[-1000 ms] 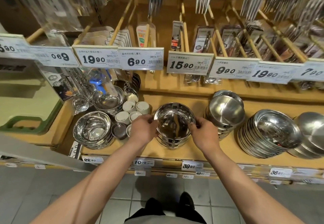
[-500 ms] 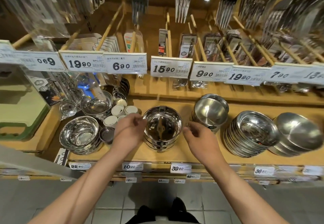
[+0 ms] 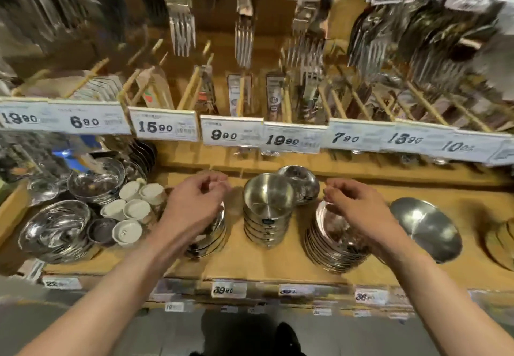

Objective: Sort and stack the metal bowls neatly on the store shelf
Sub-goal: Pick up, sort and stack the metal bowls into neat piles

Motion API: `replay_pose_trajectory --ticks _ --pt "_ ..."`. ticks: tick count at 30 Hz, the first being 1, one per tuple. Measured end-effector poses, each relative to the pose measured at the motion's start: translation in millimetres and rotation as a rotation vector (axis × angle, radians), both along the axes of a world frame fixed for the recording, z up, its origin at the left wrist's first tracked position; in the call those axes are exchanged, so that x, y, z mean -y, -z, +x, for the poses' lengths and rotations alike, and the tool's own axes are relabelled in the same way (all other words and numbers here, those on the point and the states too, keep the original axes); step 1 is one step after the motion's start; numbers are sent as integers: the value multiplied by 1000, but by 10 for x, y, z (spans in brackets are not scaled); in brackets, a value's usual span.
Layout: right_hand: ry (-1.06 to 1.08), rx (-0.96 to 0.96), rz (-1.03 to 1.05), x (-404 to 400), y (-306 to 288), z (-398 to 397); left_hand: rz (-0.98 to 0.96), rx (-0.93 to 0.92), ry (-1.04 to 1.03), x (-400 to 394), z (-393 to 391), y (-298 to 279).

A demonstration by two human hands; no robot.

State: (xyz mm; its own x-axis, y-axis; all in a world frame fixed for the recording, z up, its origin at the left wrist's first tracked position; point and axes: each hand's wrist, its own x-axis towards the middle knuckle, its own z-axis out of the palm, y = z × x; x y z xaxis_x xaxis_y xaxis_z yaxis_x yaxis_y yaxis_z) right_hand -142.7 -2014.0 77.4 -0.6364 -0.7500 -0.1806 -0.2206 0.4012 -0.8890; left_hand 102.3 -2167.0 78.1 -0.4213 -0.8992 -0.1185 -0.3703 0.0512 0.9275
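Observation:
Several stacks of metal bowls stand on the wooden shelf (image 3: 278,268). My left hand (image 3: 194,208) hovers over a stack of shiny bowls (image 3: 212,241), fingers loosely curled, holding nothing. My right hand (image 3: 358,211) is above a stack of wide shallow bowls (image 3: 333,248), also holding nothing. Between the hands stands a stack of matte steel bowls (image 3: 267,202), with one tilted shiny bowl (image 3: 303,181) behind it. A large bowl (image 3: 425,227) leans at the right. The picture is blurred by motion.
To the left are two more shiny bowl stacks (image 3: 55,230) (image 3: 96,180) and several small white cups (image 3: 133,208). A rail of price tags (image 3: 230,133) runs above the shelf, and forks hang over it. More dishes sit at the far right edge.
Both hands have let go of the shiny bowl stack and spread apart. The view has swung right, and my right hand now sits over the shallow bowl stack.

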Motion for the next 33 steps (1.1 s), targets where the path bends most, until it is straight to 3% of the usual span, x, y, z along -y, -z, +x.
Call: replay_pose_trajectory --ticks 6,11,18,24,27,33 --pt "-239 -193 258 412 195 -932 22 -28 -172 -122 -591 -56" --pt "-431 -62 389 780 567 -1335 -44 -18 -264 -334 -787 22" --pt "-295 276 283 1000 1201 -1590 47 -53 -438 -653 -624 150" --pt "-347 283 495 1215 1456 -1547 123 -54 -530 -843 -562 224" --pt "-300 279 498 1160 1462 -1598 135 -40 -539 -869 -602 211" --pt "-158 479 303 834 1059 -1724 125 -44 -440 -816 -850 119"
